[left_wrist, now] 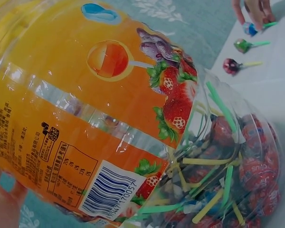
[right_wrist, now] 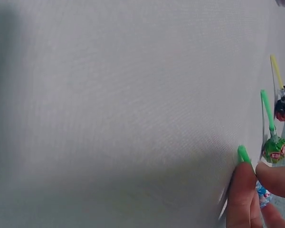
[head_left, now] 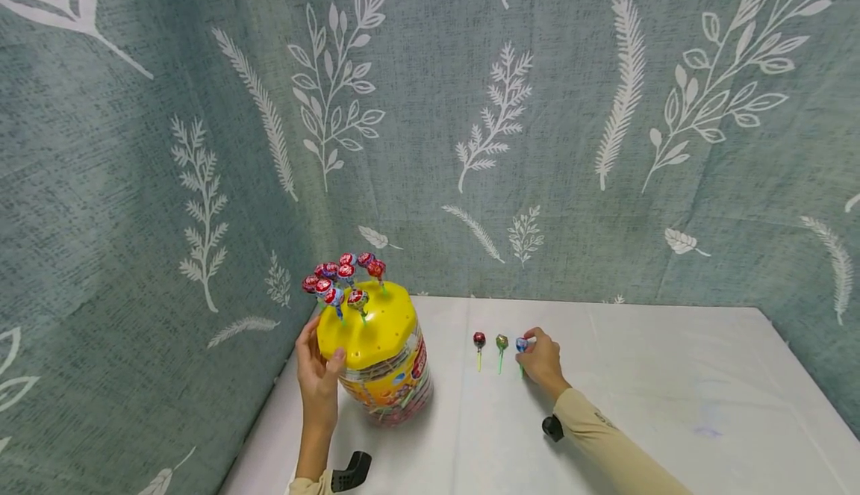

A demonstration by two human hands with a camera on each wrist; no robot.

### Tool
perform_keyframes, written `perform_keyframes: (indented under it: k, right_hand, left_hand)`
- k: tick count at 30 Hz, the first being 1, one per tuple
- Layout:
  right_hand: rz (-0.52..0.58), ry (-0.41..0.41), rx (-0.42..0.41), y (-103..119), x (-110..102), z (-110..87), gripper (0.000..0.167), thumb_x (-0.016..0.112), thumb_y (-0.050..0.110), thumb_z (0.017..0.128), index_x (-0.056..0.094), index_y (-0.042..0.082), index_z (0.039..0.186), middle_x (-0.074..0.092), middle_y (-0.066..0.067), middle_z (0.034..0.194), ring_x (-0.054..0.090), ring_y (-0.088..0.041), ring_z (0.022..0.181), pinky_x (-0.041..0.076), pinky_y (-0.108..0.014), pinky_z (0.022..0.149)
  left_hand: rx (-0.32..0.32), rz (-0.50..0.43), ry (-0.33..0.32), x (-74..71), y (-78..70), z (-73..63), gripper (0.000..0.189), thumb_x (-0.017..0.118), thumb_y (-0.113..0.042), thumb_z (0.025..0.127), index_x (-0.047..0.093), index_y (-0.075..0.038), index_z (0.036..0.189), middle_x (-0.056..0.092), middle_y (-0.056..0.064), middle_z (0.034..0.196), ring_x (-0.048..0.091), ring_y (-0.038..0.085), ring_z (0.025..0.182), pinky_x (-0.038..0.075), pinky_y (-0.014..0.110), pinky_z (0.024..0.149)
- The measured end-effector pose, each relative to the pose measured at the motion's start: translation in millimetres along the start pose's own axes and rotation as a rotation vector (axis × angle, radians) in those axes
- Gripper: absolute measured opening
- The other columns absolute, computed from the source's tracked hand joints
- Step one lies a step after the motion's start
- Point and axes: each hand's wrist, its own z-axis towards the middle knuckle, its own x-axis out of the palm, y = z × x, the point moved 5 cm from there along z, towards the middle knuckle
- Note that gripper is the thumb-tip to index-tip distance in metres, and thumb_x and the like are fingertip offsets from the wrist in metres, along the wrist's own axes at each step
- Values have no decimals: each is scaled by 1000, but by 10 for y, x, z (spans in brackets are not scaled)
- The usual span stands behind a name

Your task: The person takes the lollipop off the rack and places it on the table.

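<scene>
A clear plastic lollipop jar [head_left: 403,375] with a yellow lid [head_left: 383,327] and an orange label [left_wrist: 76,95] leans on the table, tilted. My left hand [head_left: 317,375] holds it at the lid's left side, thumb on the rim. Several wrapped lollipops [head_left: 346,272] stand upright in holes in the lid. Through the lower wall of the jar, more lollipops [left_wrist: 254,166] show. At the table's middle my right hand [head_left: 543,360] pinches a blue-wrapped lollipop [head_left: 521,344] by its green stick [right_wrist: 243,153]. Fingers partly hide its head in the right wrist view.
Left of my right hand lie a green-wrapped lollipop [head_left: 502,342] and a dark red lollipop [head_left: 479,339] with a yellow stick, side by side. A white cloth [head_left: 672,405] covers the table. Behind and to the left hangs a grey-green leaf-patterned curtain [head_left: 416,107].
</scene>
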Motion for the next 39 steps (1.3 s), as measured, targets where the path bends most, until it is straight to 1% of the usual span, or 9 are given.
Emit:
perform_keyframes:
  k: [3,8,12,17,20,24,30,39]
  right_hand:
    - [-1,2,4,-5,-1,-1,37,73,-5,68,57,-5,102,55,-6,66,52,-21,62,44,-29,53]
    - [1,-10,0,15,-42,13,38,74,-5,67,58,-5,102,55,-6,66,52,-22,63,45,-33,57]
    - [-7,-23,-20,74,-104,25,34,72,-4,69,59,-5,100,54,-6,67,52,-22,63,45,-36,60]
    - [11,-14,-47,169,-152,39,29,70,-3,72,60,-4,100,56,-8,71,52,-20,62,45,-33,58]
    - [34,-4,-67,243,-164,49,29,71,-3,73,61,-4,100,59,-10,74,56,-19,61,46,-31,58]
    - [57,16,-81,358,-175,51,29,73,-1,73,61,-3,99,61,-10,77,58,-19,63,48,-33,59]
    - [108,43,-100,575,-200,1,25,73,-1,74,63,0,97,63,-12,82,59,-19,68,48,-33,61]
    - [198,62,-188,935,-224,-86,24,74,-1,76,64,2,97,64,-11,84,61,-21,71,50,-31,62]
  left_hand:
    - [-1,-3,0,-2,8,-8,63,52,-10,89,27,-11,146,37,8,141,42,22,124,41,20,96]
    - [5,-23,4,5,19,-4,62,52,-11,88,28,-14,145,36,8,141,40,23,126,40,21,97]
    - [11,-40,2,-7,28,-3,63,52,-11,87,29,-14,145,37,9,140,40,23,126,40,22,97]
    - [5,-31,1,-17,30,-6,62,52,-12,87,29,-14,145,38,9,139,41,23,126,40,21,97]
    - [-1,-23,2,-19,29,-8,62,52,-13,87,29,-16,145,38,8,139,42,22,125,40,21,97]
    - [-3,-22,3,-29,31,-14,62,52,-13,88,29,-18,145,38,8,139,43,23,124,41,22,96]
    - [1,-33,6,-59,65,-17,62,52,-12,87,29,-18,145,39,8,138,43,23,123,41,22,96]
    - [13,-53,19,-80,88,-8,62,51,-11,88,29,-17,145,38,8,139,44,23,123,41,22,96]
